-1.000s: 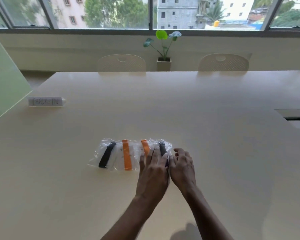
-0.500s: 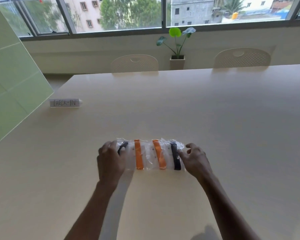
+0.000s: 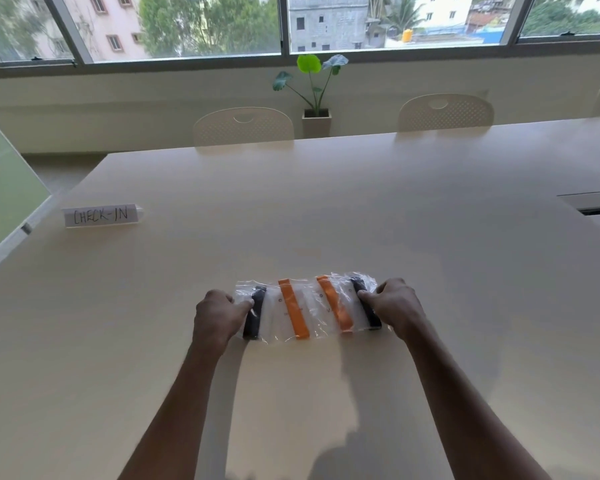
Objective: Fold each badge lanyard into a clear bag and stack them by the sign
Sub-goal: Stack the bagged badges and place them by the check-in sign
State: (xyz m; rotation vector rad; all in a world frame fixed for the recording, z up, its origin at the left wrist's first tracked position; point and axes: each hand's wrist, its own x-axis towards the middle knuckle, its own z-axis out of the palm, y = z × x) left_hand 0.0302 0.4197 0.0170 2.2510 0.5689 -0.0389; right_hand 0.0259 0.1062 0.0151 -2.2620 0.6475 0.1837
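A row of clear bags (image 3: 310,308) lies on the table in front of me, each with a folded lanyard inside: black at the two ends, orange (image 3: 293,311) in the middle. My left hand (image 3: 219,315) grips the left end bag over its black lanyard (image 3: 254,317). My right hand (image 3: 394,306) grips the right end bag over the other black lanyard (image 3: 368,311). The white CHECK-IN sign (image 3: 101,216) stands far off at the table's left edge.
The beige table (image 3: 326,209) stretches wide around the bags. A cable slot (image 3: 596,206) opens at its right. A green glass panel (image 3: 4,188) stands at the left. Two chairs (image 3: 243,128) and a potted plant (image 3: 314,95) are beyond the far edge.
My left hand moved from the right end of the row to its left end and took hold there. My right hand closed on the right end. The view swung right.
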